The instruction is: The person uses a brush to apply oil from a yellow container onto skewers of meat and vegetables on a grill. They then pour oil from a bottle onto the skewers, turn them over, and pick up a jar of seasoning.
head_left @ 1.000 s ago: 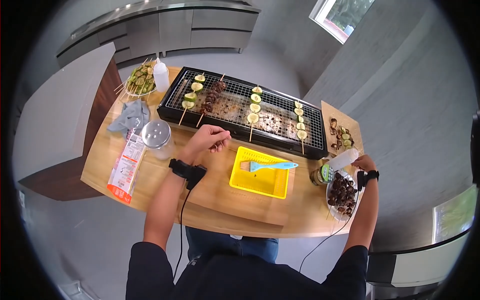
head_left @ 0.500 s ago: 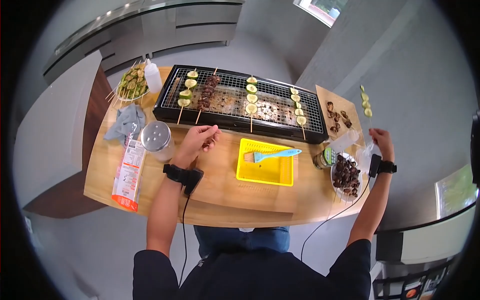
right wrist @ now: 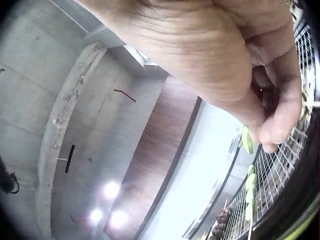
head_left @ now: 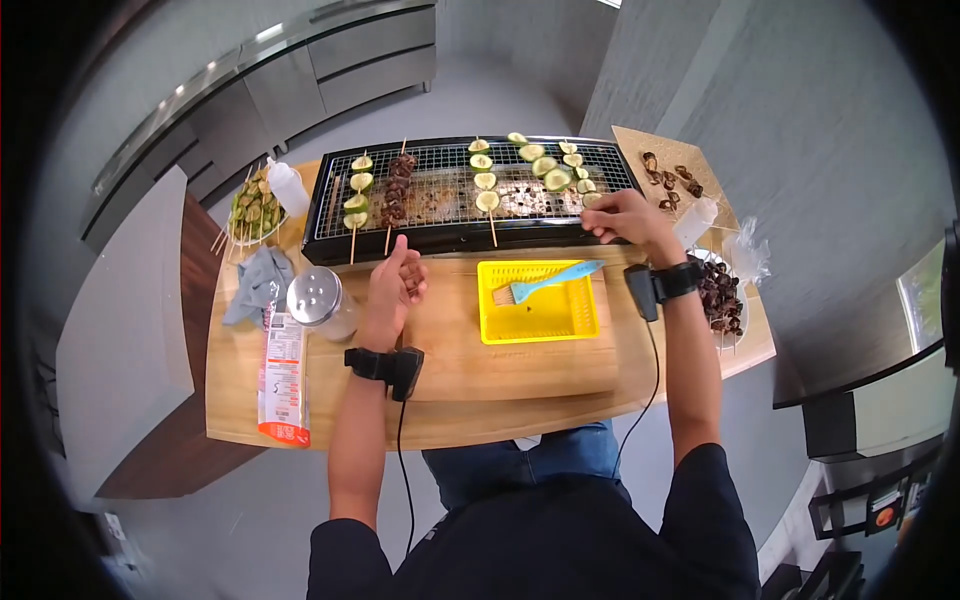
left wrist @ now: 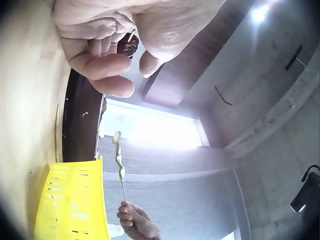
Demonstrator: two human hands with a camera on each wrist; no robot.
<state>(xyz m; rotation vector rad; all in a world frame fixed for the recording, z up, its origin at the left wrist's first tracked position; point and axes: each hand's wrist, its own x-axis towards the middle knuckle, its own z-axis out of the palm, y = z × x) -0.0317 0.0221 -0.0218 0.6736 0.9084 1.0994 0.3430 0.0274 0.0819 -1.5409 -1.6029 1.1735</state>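
Observation:
My right hand [head_left: 632, 222] pinches the stick of a zucchini skewer [head_left: 557, 179], green-rimmed pale slices held slantwise above the right half of the black grill [head_left: 480, 238]. Its stick is mostly hidden by my fingers in the right wrist view. Beneath my hand lies another zucchini skewer [head_left: 571, 160], partly covered. My left hand [head_left: 395, 290] stays at the grill's front edge, fingers relaxed and holding nothing. Just beyond it, a dark meat skewer [head_left: 398, 185] rests on the grate beside a zucchini skewer [head_left: 357, 195]. A third zucchini skewer [head_left: 484, 178] lies mid-grate.
A yellow basket [head_left: 540, 337] with a blue brush [head_left: 550, 281] stands before the grill. Left are a shaker jar [head_left: 318, 300], a packet [head_left: 285, 370], a grey cloth [head_left: 258, 285] and a white bottle [head_left: 287, 188]. Right are a brown board [head_left: 650, 140] and dark skewers [head_left: 720, 295].
My right hand has lifted a zucchini skewer from the brown board and carried it left over the grill. My left hand has stayed near the grill's front, its fingers loosening.

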